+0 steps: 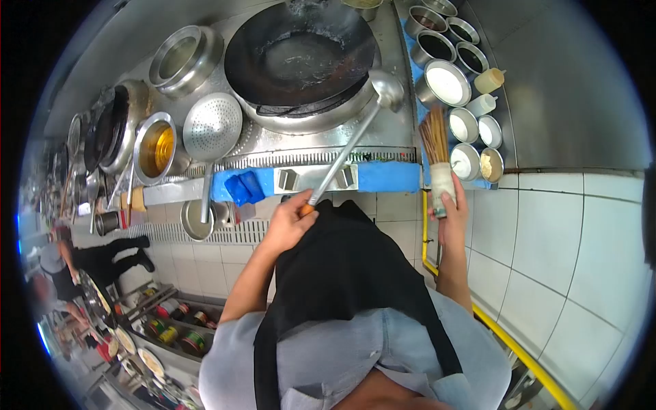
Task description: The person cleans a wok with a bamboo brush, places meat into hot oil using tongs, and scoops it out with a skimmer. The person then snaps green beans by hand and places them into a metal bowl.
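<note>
My left hand [290, 221] is closed round the orange end of a long metal ladle [350, 147], whose bowl rests near the right rim of a black wok [301, 58]. Water splashes at the wok's back edge, and a shallow pool lies inside. In my right hand [452, 210] is a brush [435, 147] with long brown bristles pointing up and a pale wrapped handle. It is held beside the seasoning pots, near a pot of white contents [465, 161].
A perforated strainer [212, 128] and a pot of yellow liquid [156, 148] stand left of the wok. Dark sauces [435, 47] and squeeze bottles [489, 80] line the right. Another person [89, 260] is at far left. A yellow pipe [523, 355] runs at lower right.
</note>
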`<move>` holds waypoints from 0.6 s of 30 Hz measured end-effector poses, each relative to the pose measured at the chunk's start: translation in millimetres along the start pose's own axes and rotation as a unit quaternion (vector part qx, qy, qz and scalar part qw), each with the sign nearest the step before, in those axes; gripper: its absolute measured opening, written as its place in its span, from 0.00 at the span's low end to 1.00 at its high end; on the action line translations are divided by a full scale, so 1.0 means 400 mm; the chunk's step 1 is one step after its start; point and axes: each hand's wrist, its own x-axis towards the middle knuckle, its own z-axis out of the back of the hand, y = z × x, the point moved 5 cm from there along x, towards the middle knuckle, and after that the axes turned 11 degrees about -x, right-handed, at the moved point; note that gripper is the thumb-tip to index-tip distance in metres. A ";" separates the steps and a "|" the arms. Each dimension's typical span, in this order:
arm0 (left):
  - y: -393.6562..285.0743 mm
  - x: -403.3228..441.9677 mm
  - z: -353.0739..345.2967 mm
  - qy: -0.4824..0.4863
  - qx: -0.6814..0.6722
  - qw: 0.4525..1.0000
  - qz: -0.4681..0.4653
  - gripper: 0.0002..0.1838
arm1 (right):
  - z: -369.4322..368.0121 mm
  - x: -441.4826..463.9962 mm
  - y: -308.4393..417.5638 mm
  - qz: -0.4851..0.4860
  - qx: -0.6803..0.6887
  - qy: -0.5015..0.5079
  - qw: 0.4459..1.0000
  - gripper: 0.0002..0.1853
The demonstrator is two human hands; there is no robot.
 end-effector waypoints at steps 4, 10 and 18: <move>0.115 0.122 -0.235 0.035 -0.041 0.998 0.040 0.27 | 0.114 -0.043 0.039 0.039 -0.042 -0.047 0.997 0.36; 0.120 0.282 -0.444 0.096 0.017 0.990 0.098 0.20 | 0.116 -0.044 0.117 0.048 -0.127 -0.060 0.989 0.34; 0.049 0.209 -0.208 -0.049 0.061 0.983 -0.165 0.22 | -0.206 0.108 0.301 0.214 -0.241 0.044 0.946 0.32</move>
